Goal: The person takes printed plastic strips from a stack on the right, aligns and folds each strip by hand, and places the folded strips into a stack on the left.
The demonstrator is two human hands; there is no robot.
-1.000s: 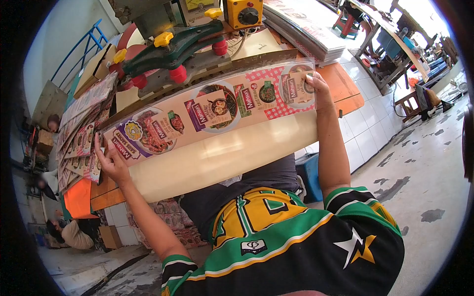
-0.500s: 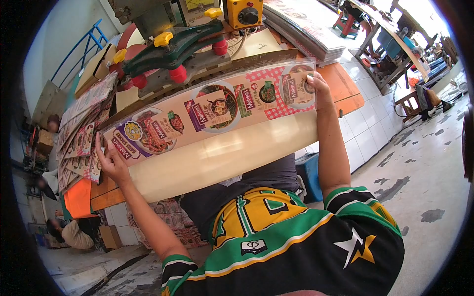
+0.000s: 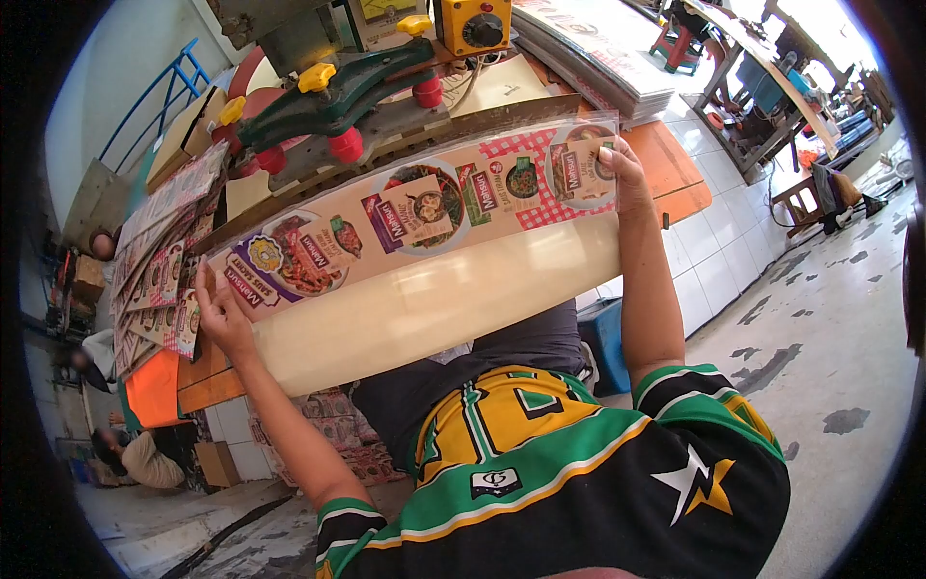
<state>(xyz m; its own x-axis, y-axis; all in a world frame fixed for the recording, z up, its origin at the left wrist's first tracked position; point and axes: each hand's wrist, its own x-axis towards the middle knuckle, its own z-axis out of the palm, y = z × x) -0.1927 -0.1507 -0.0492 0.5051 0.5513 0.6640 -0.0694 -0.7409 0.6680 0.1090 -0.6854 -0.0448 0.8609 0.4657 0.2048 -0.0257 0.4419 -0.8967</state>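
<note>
Here I have the long printed strip (image 3: 415,207) stretched between both hands, its pictured face up, slanting from near left up to far right. My right hand (image 3: 627,174) grasps the far-right end, thumb pressed over the face, fingers mostly hidden beneath. Over at the left end, my left hand (image 3: 227,318) has its fingertips against the edge; whether they truly pinch it, I can't tell from here. Along the strip's near side runs a smooth cream surface (image 3: 434,314), reaching back over the lap. Just beyond, on the far side, sits the machine's green arm (image 3: 342,101) with its yellow knobs and red feet, and a yellow control box (image 3: 473,27) to its right. A loose pile of printed sheets (image 3: 159,265) leans at left, a neater stack (image 3: 603,48) lies far right, and the orange tabletop (image 3: 680,179) shows just beside my right hand.
</note>
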